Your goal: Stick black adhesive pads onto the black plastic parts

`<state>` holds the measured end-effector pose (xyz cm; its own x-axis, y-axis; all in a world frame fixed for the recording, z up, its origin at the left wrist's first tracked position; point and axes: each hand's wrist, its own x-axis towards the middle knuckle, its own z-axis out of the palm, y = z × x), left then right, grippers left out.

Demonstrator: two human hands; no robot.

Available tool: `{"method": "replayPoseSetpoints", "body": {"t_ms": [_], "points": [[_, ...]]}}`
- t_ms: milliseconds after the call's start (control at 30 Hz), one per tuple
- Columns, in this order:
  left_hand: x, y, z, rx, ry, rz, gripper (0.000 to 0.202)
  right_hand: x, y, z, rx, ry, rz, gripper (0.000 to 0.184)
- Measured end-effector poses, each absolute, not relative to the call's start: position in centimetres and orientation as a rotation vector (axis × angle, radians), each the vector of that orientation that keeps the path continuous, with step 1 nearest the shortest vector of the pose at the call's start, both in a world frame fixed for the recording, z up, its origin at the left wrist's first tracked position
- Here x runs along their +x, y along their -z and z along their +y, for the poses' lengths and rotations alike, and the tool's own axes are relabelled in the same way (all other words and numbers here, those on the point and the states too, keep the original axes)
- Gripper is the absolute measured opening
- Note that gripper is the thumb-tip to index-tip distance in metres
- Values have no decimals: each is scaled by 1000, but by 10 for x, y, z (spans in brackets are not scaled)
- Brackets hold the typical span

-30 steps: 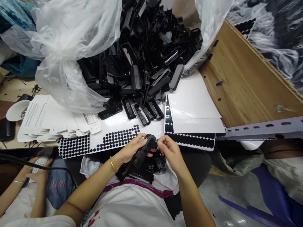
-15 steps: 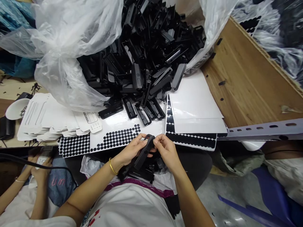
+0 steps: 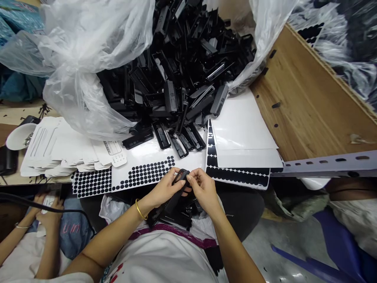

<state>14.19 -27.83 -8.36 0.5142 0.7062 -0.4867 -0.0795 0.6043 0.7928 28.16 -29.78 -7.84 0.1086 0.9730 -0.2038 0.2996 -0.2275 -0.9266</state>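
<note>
A long black plastic part with a ribbed surface is held slantwise between both hands, over the lap. My left hand is closed round its side, thumb on top. The thumb and fingertips of my right hand are pinched at its upper end; whether something small is between them is hidden. More black parts lie in a bag on the lap. Just beyond the hands is a white sheet of round black stickers, some of its rows partly used.
A large heap of black plastic parts spills from a clear plastic bag. Printed white cards are stacked at left, white sheets at right beside a wooden board. A co-worker's hands are at far left.
Both hands have shifted slightly left with the black plastic part, and its upper end is turned a little. The grip stays on it.
</note>
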Motion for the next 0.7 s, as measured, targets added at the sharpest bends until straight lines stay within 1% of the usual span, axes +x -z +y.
{"method": "replayPoseSetpoints", "body": {"t_ms": [133, 233, 267, 333, 367, 400, 467, 533, 600, 633, 700], "points": [[142, 84, -277, 899, -528, 935, 23, 275, 85, -303, -1699, -998, -1389, 16], [137, 87, -279, 991, -537, 950, 19, 276, 90, -307, -1769, -729, -1527, 10], [134, 88, -279, 1019, -510, 939, 18, 279, 91, -309, -1791, -627, -1539, 14], [125, 86, -278, 1132, -372, 858, 19, 287, 90, -310, -1822, -490, -1507, 33], [121, 83, -276, 1217, -281, 793, 20, 292, 89, -310, -1825, -480, -1486, 39], [117, 80, -272, 1317, -206, 738, 21, 296, 87, -310, -1818, -510, -1480, 40], [115, 75, -259, 1535, -196, 748, 19, 300, 86, -309, -1783, -629, -1507, 28], [121, 72, -240, 1713, -397, 965, 19, 297, 87, -307, -1740, -726, -1562, 16], [134, 74, -218, 1841, -636, 1254, 23, 288, 90, -304, -1713, -754, -1621, 13], [142, 77, -207, 1902, -684, 1359, 26, 281, 93, -303, -1702, -753, -1655, 13], [155, 83, -189, 2009, -657, 1565, 37, 267, 99, -299, -1682, -739, -1744, 14]]}}
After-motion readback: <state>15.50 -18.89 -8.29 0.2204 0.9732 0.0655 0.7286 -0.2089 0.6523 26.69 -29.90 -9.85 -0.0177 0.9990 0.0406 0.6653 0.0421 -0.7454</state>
